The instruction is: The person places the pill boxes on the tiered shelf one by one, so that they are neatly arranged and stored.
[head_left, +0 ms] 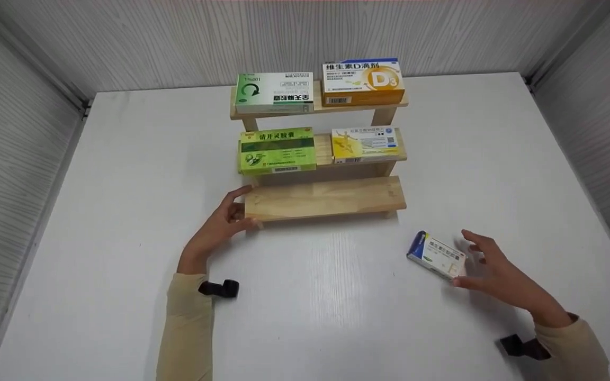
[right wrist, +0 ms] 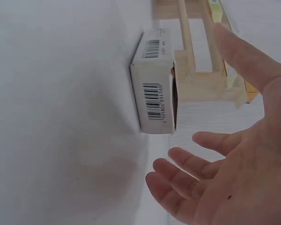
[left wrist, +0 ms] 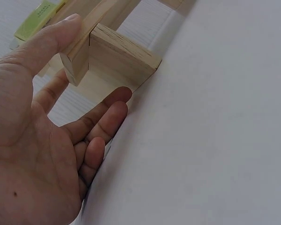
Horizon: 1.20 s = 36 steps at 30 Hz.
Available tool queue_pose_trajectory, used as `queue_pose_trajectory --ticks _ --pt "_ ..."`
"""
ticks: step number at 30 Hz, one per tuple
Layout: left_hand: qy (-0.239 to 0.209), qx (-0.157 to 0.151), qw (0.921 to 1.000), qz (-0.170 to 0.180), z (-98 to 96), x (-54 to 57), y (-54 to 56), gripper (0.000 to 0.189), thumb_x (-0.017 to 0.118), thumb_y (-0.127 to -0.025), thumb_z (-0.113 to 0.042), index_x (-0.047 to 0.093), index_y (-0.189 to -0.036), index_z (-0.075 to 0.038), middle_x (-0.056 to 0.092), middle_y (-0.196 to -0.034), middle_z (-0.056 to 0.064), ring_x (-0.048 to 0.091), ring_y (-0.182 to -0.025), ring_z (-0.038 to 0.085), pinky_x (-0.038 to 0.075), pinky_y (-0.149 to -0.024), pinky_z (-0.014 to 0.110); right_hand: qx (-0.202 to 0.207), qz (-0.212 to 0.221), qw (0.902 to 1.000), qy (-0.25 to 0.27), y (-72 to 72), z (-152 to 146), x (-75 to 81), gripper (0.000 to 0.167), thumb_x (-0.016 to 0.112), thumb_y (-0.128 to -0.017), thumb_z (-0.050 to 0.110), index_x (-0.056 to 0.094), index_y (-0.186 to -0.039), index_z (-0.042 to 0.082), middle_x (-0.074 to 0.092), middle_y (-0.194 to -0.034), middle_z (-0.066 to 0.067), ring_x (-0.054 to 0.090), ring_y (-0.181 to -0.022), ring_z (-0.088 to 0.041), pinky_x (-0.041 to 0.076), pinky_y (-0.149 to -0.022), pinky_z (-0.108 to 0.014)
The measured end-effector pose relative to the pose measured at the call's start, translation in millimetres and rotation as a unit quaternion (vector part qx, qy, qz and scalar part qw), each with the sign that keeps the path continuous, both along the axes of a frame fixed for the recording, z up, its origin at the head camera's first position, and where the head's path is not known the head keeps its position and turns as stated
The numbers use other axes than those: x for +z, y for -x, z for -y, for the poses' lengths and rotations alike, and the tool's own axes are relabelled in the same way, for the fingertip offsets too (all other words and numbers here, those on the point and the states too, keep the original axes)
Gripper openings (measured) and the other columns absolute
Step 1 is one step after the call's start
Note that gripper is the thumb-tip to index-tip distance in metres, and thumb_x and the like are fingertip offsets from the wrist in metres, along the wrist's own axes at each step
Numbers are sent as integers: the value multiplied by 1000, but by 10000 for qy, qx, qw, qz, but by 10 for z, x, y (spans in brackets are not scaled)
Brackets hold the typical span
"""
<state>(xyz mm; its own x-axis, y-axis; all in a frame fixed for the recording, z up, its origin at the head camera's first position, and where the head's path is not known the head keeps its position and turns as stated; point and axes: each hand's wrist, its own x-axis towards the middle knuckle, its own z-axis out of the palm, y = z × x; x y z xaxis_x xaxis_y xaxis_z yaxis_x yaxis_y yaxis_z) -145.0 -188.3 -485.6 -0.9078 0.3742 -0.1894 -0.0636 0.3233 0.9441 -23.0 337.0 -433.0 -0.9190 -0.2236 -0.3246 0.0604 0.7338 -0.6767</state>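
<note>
A three-tier wooden display stand [head_left: 326,198] stands near the middle of the table. My left hand [head_left: 225,219] grips the left end of its lowest step, thumb at the front corner and index finger at the back; the left wrist view shows the thumb [left wrist: 56,40] against the wood. On the right, a white and blue vitamin E medicine box [head_left: 440,256] lies flat on the table. Around its right end my right hand [head_left: 495,272] is spread, thumb and fingers apart. In the right wrist view a gap shows between the fingers and the box's barcode end [right wrist: 154,98].
The top step carries a green and white medicine box [head_left: 275,94] and an orange and white vitamin D box [head_left: 362,82]. On the middle step are a green box [head_left: 277,151] and a yellow and white box [head_left: 366,144]. Grey wood-grain panels [head_left: 262,37] enclose the white table [head_left: 305,296].
</note>
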Motion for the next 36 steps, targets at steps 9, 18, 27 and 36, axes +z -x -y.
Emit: queue_pose_trajectory --ticks 9,18,27,36 --pt "36 36 10000 33 -3 -5 -7 72 68 -90 -19 29 -150 -26 54 -106 10 47 -93 19 36 -79 28 68 -13 9939 -1100 11 78 -53 96 81 -76 38 29 -145 -3 35 -137 -34 38 -118 -47 38 -93 -62" --pt "101 -36 9999 34 -11 82 -16 72 65 -92 -14 27 -152 -21 53 -99 8 46 -90 19 34 -78 31 -8 -24 9937 -1123 38 61 -109 77 77 -82 31 39 -140 -3 45 -129 -25 44 -111 -38 41 -85 -47" --pt "44 -65 9999 109 -70 327 -112 70 65 -92 -13 28 -151 -15 51 -97 6 43 -92 19 35 -79 28 101 -327 9985 -431 59 -55 -39 67 75 -85 22 41 -141 6 48 -126 -15 46 -110 -31 40 -86 -43" --pt "-30 -100 9999 74 -45 263 -97 69 64 -93 -14 27 -151 -17 54 -101 8 47 -94 20 37 -80 28 175 -833 9958 -332 197 -74 164 67 74 -86 28 41 -143 14 47 -127 -5 46 -106 -10 37 -86 -28"
